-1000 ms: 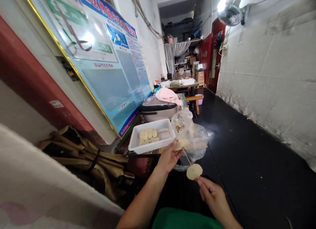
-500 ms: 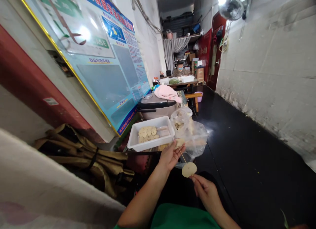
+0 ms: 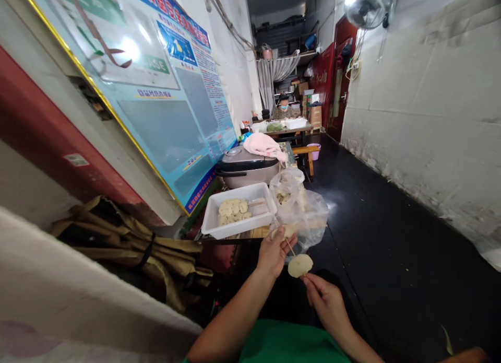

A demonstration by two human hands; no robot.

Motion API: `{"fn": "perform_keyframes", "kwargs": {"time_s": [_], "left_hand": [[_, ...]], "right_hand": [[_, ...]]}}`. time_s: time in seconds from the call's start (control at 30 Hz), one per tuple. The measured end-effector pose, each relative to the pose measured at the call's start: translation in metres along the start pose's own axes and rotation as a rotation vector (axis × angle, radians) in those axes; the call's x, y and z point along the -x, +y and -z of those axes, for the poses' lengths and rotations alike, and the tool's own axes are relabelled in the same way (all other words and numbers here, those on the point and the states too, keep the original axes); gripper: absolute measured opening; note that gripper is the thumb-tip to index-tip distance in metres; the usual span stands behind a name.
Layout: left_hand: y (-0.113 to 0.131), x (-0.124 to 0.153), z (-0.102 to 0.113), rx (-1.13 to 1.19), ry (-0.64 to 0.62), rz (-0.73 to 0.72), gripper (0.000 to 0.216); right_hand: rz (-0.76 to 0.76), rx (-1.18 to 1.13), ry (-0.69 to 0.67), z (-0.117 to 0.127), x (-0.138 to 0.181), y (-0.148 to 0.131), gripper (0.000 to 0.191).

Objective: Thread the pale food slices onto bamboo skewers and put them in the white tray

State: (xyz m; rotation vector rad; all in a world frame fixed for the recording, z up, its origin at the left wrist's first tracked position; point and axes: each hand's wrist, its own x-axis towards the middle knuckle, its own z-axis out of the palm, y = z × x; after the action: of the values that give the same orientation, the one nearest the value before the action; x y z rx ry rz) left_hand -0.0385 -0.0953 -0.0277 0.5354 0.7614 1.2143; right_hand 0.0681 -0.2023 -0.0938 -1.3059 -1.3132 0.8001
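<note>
Between my hands runs a thin wooden skewer [image 3: 289,247] with a pale round slice [image 3: 300,266] threaded on it; the slice looks like potato or lotus root, I cannot tell which. My right hand [image 3: 327,299] pinches the skewer's lower end, just below that slice. At the upper end, my left hand [image 3: 274,252] is closed around another pale slice [image 3: 288,231], where the skewer's tip meets it. Just beyond the left hand, a white plastic tray [image 3: 238,230] holds several skewered slices [image 3: 234,211]. A clear plastic bag [image 3: 287,183] with more pieces lies to the tray's right.
Behind the tray sits a large lidded cooker [image 3: 250,171] with a pink cloth [image 3: 261,144] on top. Folded brown fabric [image 3: 148,248] lies at left. Farther back, a person [image 3: 283,111] is at another table beside a wooden bench [image 3: 307,150] and a purple bucket [image 3: 313,152].
My left hand has shifted slightly right and down, with its slice closer to the skewered one. My right hand stays nearly still. The view has moved a little.
</note>
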Motion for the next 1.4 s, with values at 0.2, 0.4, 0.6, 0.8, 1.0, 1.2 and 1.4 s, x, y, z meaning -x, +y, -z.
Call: {"fn": "perform_keyframes", "kwargs": {"time_s": [0.2,0.4,0.6,0.8,1.0,1.2,1.4], "left_hand": [[-0.019,0.013,0.0,-0.031,0.048,0.038,0.025],[-0.028,0.02,0.002,-0.013,0.021,0.005,0.032],[-0.02,0.018,0.007,-0.031,-0.09,0.102,0.027],[-0.019,0.021,0.009,-0.01,-0.074,0.078,0.034],[-0.018,0.025,0.008,0.011,-0.169,0.081,0.034],[-0.016,0.025,0.013,-0.053,-0.177,0.061,0.037],[-0.016,0.026,0.019,-0.058,-0.149,0.139,0.035]], "right_hand": [[0.035,0.055,0.045,0.0,0.0,0.0,0.038],[0.127,0.141,0.106,0.002,-0.006,0.0,0.037],[0.167,0.182,0.122,0.001,-0.011,-0.001,0.035],[0.16,0.16,0.112,-0.003,-0.011,0.0,0.035],[0.147,0.155,0.115,-0.002,-0.01,-0.001,0.033],[0.136,0.139,0.126,0.0,-0.01,-0.004,0.033],[0.11,0.104,0.119,-0.001,-0.009,-0.004,0.032]]}}
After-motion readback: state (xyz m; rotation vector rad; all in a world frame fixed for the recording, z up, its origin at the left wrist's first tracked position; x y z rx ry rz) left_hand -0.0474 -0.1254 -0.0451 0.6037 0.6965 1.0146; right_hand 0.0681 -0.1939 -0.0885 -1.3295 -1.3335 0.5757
